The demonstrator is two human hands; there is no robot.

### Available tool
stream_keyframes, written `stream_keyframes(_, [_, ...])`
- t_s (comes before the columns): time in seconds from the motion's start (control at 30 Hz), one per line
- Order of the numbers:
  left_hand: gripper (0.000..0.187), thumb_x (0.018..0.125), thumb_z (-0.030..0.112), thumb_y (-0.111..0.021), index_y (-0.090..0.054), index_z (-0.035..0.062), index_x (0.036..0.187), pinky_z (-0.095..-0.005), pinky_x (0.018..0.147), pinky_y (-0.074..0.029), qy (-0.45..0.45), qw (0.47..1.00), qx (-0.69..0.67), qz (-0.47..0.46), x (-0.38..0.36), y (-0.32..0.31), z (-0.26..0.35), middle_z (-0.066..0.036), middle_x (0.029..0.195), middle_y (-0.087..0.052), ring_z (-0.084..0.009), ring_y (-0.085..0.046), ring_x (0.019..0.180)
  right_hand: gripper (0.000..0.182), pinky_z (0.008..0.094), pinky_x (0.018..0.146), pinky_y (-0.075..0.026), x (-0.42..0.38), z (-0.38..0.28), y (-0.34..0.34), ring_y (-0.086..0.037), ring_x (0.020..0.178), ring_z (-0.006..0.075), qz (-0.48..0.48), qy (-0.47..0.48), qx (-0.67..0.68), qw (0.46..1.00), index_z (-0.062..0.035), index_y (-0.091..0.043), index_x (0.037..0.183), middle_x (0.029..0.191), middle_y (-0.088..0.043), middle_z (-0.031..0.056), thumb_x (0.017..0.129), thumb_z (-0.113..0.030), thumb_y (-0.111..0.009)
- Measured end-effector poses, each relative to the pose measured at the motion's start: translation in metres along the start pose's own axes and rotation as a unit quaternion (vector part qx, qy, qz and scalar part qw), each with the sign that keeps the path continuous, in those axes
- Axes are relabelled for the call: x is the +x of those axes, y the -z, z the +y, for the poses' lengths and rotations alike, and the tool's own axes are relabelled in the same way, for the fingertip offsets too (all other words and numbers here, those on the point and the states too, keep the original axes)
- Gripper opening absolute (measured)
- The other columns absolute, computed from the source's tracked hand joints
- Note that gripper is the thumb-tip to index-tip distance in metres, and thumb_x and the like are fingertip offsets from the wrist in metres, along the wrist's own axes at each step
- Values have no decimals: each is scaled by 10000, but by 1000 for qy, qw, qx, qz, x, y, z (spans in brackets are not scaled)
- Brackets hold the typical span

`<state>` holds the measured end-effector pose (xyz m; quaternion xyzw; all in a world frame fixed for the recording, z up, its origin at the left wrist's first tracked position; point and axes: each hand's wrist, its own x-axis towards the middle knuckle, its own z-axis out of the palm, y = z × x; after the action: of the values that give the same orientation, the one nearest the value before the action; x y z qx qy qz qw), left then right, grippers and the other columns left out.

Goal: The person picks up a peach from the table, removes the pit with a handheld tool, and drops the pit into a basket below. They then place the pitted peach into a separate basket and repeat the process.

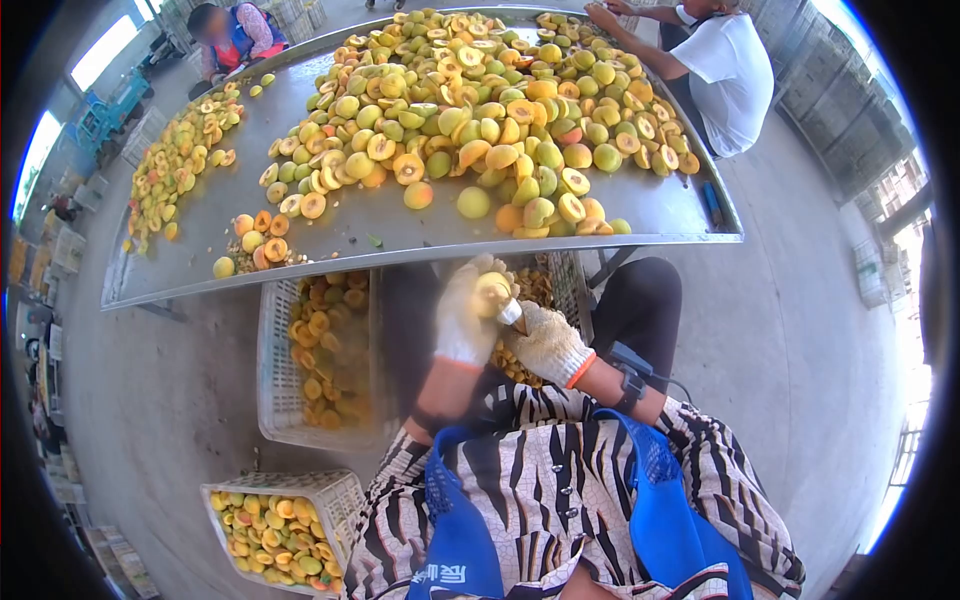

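Note:
My left hand [466,312], in a white knit work glove with an orange cuff, is closed around a yellow peach piece [492,291]. In a matching glove, my right hand [548,343] grips a small hand tool [511,312]. Its pale end touches or nearly touches the peach, and its exact kind is hidden by the fingers. Both hands are together over my lap, just below the metal table's near edge [420,255]. Beneath them, a crate [570,290] holds small brownish pieces, partly covered by my hands.
A large heap of peaches [450,110], many halved, lies on the table. A smaller pile [180,165] is at the left. Peach halves fill two crates [275,370] [345,500]. A blue-handled tool [712,203] lies at the right corner. Two other people [735,75] [235,40] sit across.

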<state>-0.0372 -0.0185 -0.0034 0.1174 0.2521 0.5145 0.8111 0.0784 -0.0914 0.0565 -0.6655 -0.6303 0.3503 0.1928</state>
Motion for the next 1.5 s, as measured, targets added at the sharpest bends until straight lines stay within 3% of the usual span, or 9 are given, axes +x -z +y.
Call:
stream_keyframes(0.3, [276,977,128,-478,-566,-33,1184,-393,821,-557,-20,1000,16,9,-3,4,-11,-159,1082,-632,-260,-637,935,284,468,749,-503,-1,19,-20,-636,897,423,22,10,48,999,-29,-582,1028,889,-661,219,879,-268,-625])
stream_keyframes(0.47, [241,957,131,-535,-627,-18,1124,-419,862,-559,-62,995,75,-6,-4,6,-18,-141,1034,-664,-278,-647,955,236,382,712,-527,6,36,-37,-678,801,280,22,-8,116,993,-41,-589,1058,865,-686,141,865,-175,-611])
stream_keyframes(0.6, [244,956,112,-530,-622,-24,1136,-420,873,-554,-69,992,106,-26,-2,2,-18,-147,1046,-661,-278,-645,961,284,388,875,-502,7,39,-44,-637,1020,309,8,-5,195,981,-85,-626,1159,1091,-671,148,902,-190,-564])
stream_keyframes(0.8, [265,955,103,-515,-604,-33,1163,-435,901,-536,-73,985,143,-58,2,-3,-17,-158,1061,-653,-286,-639,968,282,388,905,-488,1,20,-21,-626,1042,301,-34,-54,276,959,-84,-615,1180,1106,-667,139,919,-177,-560])
stream_keyframes(1.1, [279,991,242,-512,-609,-7,1070,-457,864,-529,178,977,97,-70,26,18,-3,-160,990,-656,-311,-635,909,260,378,903,-481,5,47,-23,-625,1000,289,-52,-7,163,985,-77,-616,1149,1096,-672,126,931,-202,-548])
stream_keyframes(1.2, [293,988,281,-529,-610,3,1033,-439,816,-542,-61,942,316,-92,15,10,-24,-150,959,-656,-291,-634,890,258,377,901,-482,2,41,-21,-625,997,289,-89,-68,272,956,-79,-615,1144,1091,-669,127,925,-203,-555])
stream_keyframes(1.3, [261,980,245,-545,-610,1,1043,-437,797,-550,-81,920,367,-114,15,11,-24,-151,962,-655,-286,-639,886,263,374,902,-481,-1,43,-21,-624,1002,286,-86,-81,272,955,-79,-613,1147,1095,-668,125,918,-200,-563])
stream_keyframes(1.47, [233,976,227,-555,-608,1,990,-409,706,-569,-6,900,409,-150,21,2,-11,-162,887,-660,-275,-657,783,249,368,852,-496,-4,61,-36,-632,943,263,-33,-4,231,972,-78,-613,1120,1017,-673,115,919,-215,-563])
stream_keyframes(1.5, [251,980,245,-553,-610,2,952,-388,654,-569,53,927,360,-87,20,-1,-13,-157,848,-665,-267,-658,727,237,361,821,-509,-3,61,-38,-641,898,247,-15,17,214,977,-79,-615,1101,971,-678,106,915,-219,-570])
